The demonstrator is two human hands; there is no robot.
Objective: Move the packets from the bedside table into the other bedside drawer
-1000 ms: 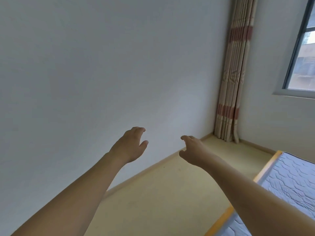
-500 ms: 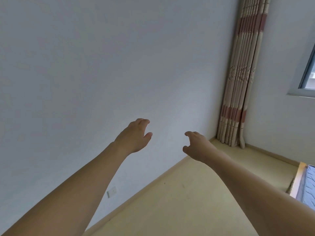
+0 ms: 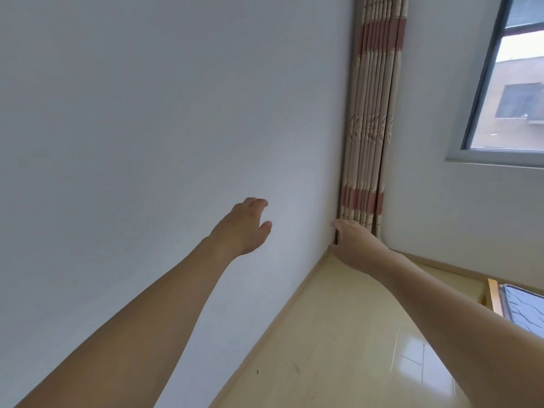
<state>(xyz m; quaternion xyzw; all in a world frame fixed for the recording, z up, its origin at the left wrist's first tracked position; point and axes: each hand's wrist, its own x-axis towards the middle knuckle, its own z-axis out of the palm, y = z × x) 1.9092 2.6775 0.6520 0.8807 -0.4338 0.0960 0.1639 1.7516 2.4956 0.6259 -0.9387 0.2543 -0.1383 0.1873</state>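
A plain white painted wall (image 3: 147,113) fills most of the head view, running back to a corner. Below it lies a glossy pale-yellow tiled floor (image 3: 347,343), edged by a matching skirting strip along the wall's foot. In the corner hangs a pleated beige fabric curtain with dull red bands (image 3: 371,113), gathered into a narrow column. To its right, high up, is a grey-framed glass window (image 3: 506,83) showing a building outside. At the right edge, low down, the corner of a blue-grey quilted mattress on a light wooden bed frame (image 3: 521,310) shows above the floor.

Two bare forearms reach forward into the room. The left hand (image 3: 244,228) is held in the air before the wall, its grip loose, fingers gently curled and thumb apart, holding nothing. The right hand (image 3: 353,242) is stretched toward the curtain's foot, fingers relaxed, also holding nothing. No packets, bedside worktop or drawer appear in this view.
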